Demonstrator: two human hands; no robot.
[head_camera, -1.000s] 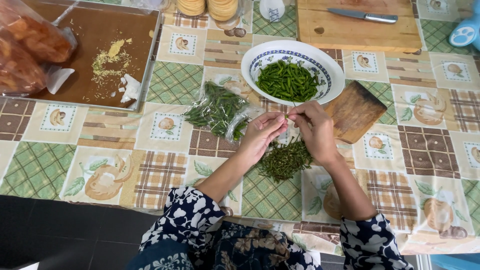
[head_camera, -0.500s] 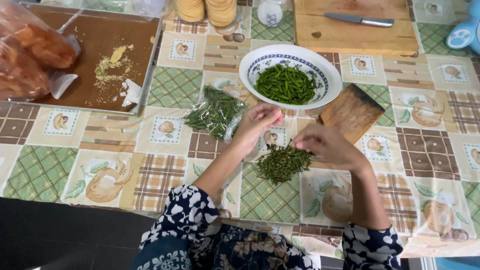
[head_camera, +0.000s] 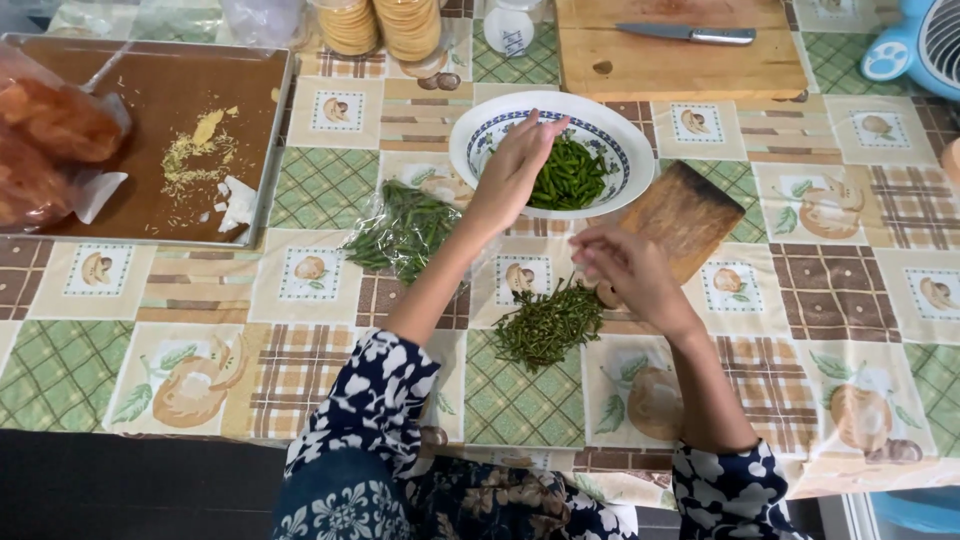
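My left hand reaches over the near rim of a white bowl with a blue patterned rim, fingers spread above the green chillies inside it; I see nothing held in it. My right hand hovers above a heap of green stems on the tablecloth, fingers pinched together; whether they hold a stem I cannot tell. A clear bag of whole green chillies lies left of my left forearm. A small wooden board lies just beyond my right hand.
A brown metal tray with crumbs, paper scraps and bags of orange food sits far left. At the back stand stacked round crackers, a small white jar and a large cutting board with a knife. A blue fan is far right.
My hands were together above the stem heap. The left hand has since moved up to the bowl, and the right has drawn slightly right above the heap.
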